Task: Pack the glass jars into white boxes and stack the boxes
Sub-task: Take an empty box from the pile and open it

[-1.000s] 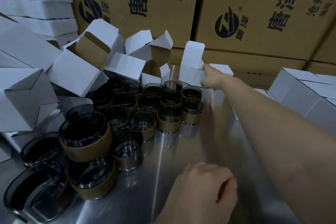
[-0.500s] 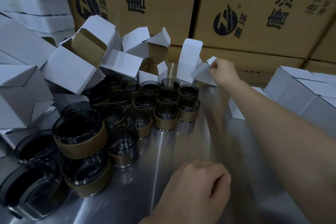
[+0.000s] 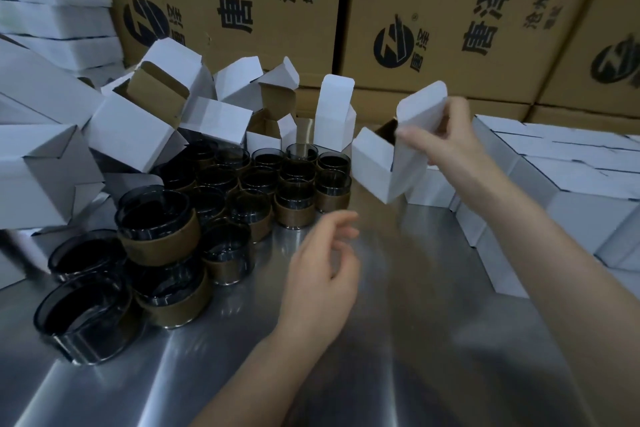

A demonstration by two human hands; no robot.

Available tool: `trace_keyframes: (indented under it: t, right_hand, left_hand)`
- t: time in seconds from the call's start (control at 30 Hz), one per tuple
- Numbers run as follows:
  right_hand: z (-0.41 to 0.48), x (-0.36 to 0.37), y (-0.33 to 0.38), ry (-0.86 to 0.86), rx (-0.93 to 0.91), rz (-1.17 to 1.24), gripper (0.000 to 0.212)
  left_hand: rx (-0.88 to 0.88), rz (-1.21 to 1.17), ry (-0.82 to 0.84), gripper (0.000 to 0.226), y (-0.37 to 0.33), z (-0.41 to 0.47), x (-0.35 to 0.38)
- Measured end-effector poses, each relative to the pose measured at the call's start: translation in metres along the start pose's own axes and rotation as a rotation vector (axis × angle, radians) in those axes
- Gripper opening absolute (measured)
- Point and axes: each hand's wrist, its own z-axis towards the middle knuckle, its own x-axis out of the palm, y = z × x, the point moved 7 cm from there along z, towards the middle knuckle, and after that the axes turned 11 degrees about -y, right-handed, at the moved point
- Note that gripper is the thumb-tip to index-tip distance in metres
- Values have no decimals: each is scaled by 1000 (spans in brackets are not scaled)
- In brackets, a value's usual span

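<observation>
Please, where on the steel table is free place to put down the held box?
Bare steel table runs down the near middle, between the glass jars on the left and the closed white boxes on the right, around the left hand. Crowded: far left, where open boxes pile beside the jars.

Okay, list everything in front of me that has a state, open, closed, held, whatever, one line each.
Right hand: grips the held white box.
Held white box: tilted, top flap open.
Left hand: fingers relaxed, holds nothing.
Glass jars: no lids, unpacked.
Boxes on the left: flaps open, tumbled.
Boxes on the right: closed, stacked together.
</observation>
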Motion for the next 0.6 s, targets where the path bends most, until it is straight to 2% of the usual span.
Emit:
trace_keyframes:
  t: [0.07,0.1,0.23,0.3,0.37,0.47,0.53,0.6]
  right_hand:
    - [-21,-6,3,43,-25,-59,76]
    - [-31,-8,4,59,-36,-62,74]
    - [-62,-11,15,149,-122,88,34]
    - [-73,-8,19,197,-162,104,29]
    - [-80,-4,14,223,-151,92,37]
    - [-88,3,-4,275,-86,52,63]
    - [-92,9,-12,307,-61,29,68]
    - [-97,12,-14,306,-25,56,66]
  left_hand:
    - [-35,-76,-93,34,1,4,-8]
    - [-53,-116,-130,33,1,6,-12]
    - [-122,-271,-191,29,0,10,-20]
    - [-161,-320,-176,32,1,12,-21]
    - [-194,-348,-127,35,2,13,-18]
    - [-198,-354,-38,40,0,11,-10]
    - [-189,-337,7,38,0,8,-4]
    - [-169,-310,24,25,-1,8,-1]
